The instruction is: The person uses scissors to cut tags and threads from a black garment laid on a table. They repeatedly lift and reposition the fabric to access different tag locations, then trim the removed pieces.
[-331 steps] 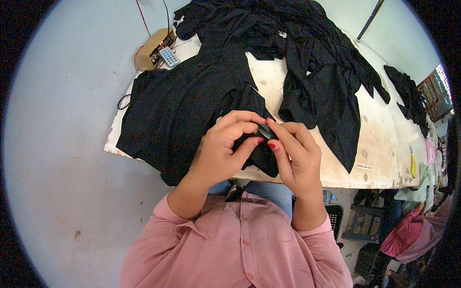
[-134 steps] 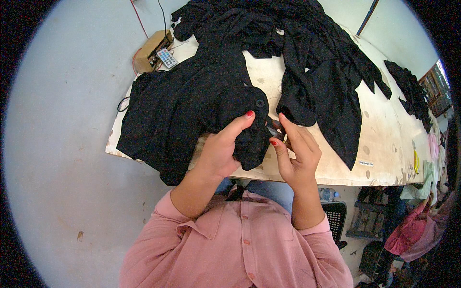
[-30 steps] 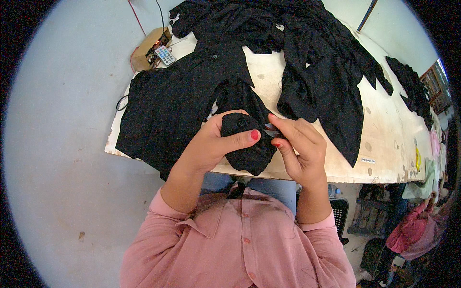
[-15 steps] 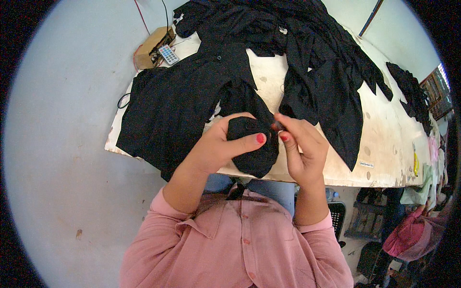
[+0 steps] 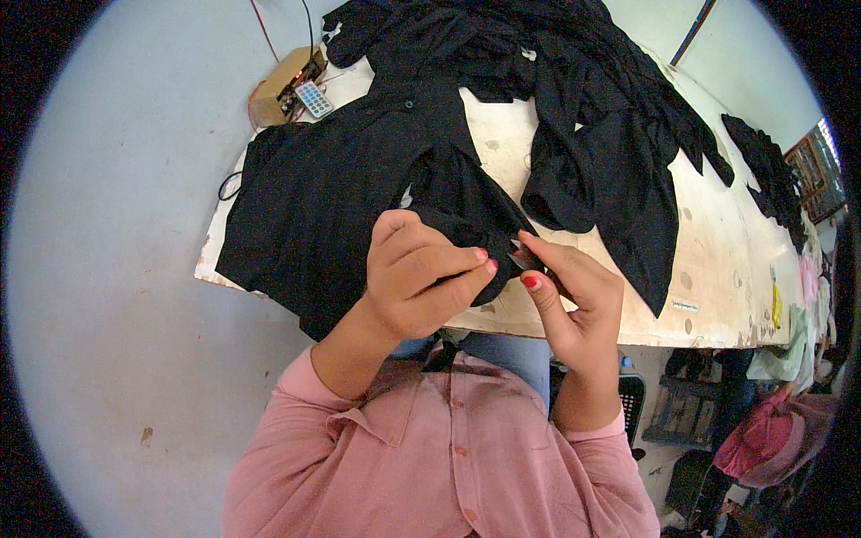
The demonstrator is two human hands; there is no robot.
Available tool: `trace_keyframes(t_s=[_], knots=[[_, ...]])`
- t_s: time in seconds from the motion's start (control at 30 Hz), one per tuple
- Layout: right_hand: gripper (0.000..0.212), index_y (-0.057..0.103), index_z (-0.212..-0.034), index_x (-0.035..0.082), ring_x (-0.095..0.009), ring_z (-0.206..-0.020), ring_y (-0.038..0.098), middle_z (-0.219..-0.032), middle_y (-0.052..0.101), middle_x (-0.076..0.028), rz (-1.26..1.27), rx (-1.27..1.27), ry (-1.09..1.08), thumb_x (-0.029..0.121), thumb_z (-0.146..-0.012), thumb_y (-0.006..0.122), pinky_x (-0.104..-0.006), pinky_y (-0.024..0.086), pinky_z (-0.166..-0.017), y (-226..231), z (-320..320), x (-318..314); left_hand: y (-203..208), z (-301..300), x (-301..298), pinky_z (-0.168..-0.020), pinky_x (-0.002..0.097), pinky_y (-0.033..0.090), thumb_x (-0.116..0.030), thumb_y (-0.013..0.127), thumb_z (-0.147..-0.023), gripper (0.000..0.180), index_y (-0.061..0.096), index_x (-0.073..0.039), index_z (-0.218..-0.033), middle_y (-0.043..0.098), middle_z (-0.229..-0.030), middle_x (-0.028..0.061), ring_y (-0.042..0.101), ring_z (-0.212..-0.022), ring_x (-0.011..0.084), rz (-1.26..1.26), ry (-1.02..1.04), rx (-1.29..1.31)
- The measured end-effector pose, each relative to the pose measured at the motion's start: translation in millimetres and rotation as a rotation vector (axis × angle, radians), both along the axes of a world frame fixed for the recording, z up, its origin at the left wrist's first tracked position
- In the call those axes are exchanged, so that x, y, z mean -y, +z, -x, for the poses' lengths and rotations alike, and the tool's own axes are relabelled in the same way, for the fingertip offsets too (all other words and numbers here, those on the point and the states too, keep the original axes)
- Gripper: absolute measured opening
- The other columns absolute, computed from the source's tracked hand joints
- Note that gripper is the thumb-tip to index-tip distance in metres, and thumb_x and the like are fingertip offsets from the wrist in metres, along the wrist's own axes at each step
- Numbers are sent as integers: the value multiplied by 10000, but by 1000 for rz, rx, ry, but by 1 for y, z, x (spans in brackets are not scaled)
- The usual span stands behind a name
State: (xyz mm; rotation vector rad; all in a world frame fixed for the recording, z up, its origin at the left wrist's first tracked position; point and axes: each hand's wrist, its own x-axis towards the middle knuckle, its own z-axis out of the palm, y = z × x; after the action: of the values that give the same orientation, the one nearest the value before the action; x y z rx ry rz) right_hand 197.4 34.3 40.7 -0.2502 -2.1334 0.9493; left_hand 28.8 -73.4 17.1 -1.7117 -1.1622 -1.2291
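The black woven-cloth garment lies over the left part of the pale, stained wooden bench, with one portion bunched up near the front edge. The bare left hand grasps that bunch, thumb and fingertips brought together at its right side (whether a loose thread sits between them is too small to tell). Just to the right, the bare right hand grasps a small dark metal tool with pointed blades between thumb and fingers, the blades facing the cloth and the left fingertips.

That nearness looks like the main hazard: a slight slip of either hand could nick a fingertip. With tool and cloth both dark, a fold behind the points might be caught and snipped unnoticed. If the left hand's pinch slackened, the folds could slide, helped by the part of the garment that hangs over the front edge.

To the right lies a heap of crumpled black garments; a dropped tool could be hard to spot among them. Farther off, a hard tug on the cloth might disturb the white remote control and the brown box with wires just beside it
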Motion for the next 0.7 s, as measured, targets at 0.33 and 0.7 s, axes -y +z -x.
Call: trace_keyframes(t_s=[0.33,0.7], knots=[[246,682,-1040,26,-223,-690,645,-860,684,-150,-95,-14,5,61,-796,671,-304,492,-618,3,-3,-2,2,-4,2,-658,318,361,-136,697,-628,164,694,-133,-792,635,-884,-47,529,-643,114,-15,17,-20],[199,692,-1002,27,-233,-711,662,-831,688,-137,-3,-31,55,63,-808,663,-292,497,-652,0,0,-4,1,-4,2,-667,323,353,-123,720,-635,156,693,-146,-787,640,-880,-58,526,-643,110,-31,22,-10]])
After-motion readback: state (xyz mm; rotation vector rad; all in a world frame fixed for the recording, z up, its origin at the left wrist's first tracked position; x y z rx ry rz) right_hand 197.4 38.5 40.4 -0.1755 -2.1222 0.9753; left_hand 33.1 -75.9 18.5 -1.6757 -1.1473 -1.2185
